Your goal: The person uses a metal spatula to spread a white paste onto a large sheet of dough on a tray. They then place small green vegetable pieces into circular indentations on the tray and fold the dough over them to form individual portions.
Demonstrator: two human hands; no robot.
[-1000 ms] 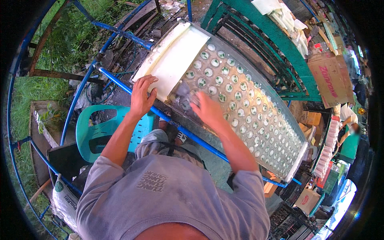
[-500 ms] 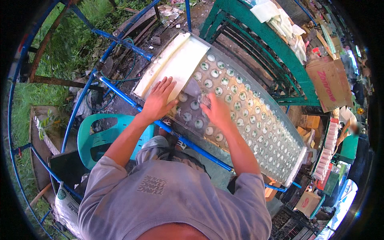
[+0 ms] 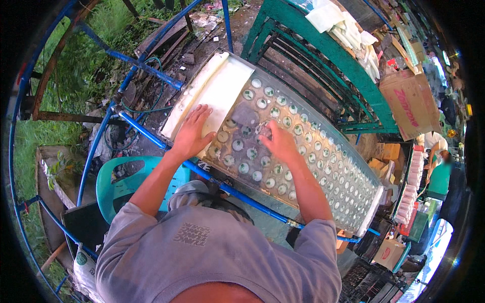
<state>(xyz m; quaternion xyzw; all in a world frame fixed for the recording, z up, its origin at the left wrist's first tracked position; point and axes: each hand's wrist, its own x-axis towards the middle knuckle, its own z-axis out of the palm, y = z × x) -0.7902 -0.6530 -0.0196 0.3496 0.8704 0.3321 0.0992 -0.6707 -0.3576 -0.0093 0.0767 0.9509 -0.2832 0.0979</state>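
Observation:
A long shallow tray [image 3: 230,174] slants across the view, with rows of pale round discs with green marks on its wet-looking surface. My left hand [image 3: 191,135] lies flat, fingers spread, on the white sheet [image 3: 222,88] covering the tray's far-left end. Over the discs, my right hand [image 3: 278,141] is closed, fingertips pinching a small, clear, roundish thing whose kind I cannot make out. Just left of those fingertips is a grey squarish patch [image 3: 246,114] over some of the discs.
A blue pipe rail [image 3: 242,194] runs along the tray's near side. A turquoise plastic chair [image 3: 108,184] stands at left. Beyond the tray is a green slatted frame [image 3: 323,65] with white cloths [image 3: 343,28]. At right are a cardboard box [image 3: 409,103] and a person in green [image 3: 438,179].
My right hand has moved slightly right across the discs, and the grey patch shows more fully. My left hand stays on the white sheet. The whole view has shifted a little.

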